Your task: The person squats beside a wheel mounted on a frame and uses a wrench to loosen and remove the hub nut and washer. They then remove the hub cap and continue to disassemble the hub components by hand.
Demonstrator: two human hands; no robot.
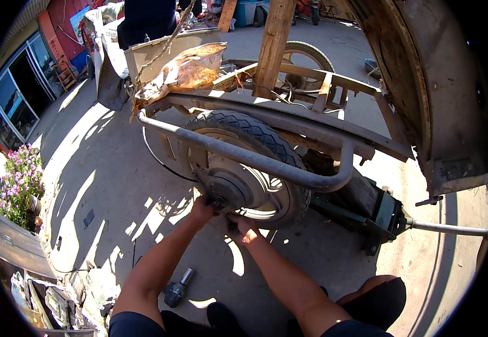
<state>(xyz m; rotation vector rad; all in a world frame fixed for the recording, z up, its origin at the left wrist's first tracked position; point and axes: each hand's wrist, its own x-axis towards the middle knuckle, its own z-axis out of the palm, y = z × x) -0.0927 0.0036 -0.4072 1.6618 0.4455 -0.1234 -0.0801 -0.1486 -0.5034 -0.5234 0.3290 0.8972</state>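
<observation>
A wheel (238, 126) with a treaded black tyre and a pale rim stands under a raised metal vehicle frame (221, 103). My left hand (201, 212) is at the lower edge of its dark round hub (221, 188), fingers lost in shadow against the axle area. Just below and to the right, my right hand (244, 228) is closed beside the lower rim, around something dark that I cannot make out. A bent grey tube (244, 157) crosses in front of the wheel. A black cable (162, 160) runs down to the hub.
Near my feet lies a power wrench (176, 288) with a silver end. A green floor jack (367, 210) with a long handle stands under the frame at right. A rusty panel (452, 95) rises far right. Scrap (58, 306) is heaped lower left, below pink flowers (22, 174).
</observation>
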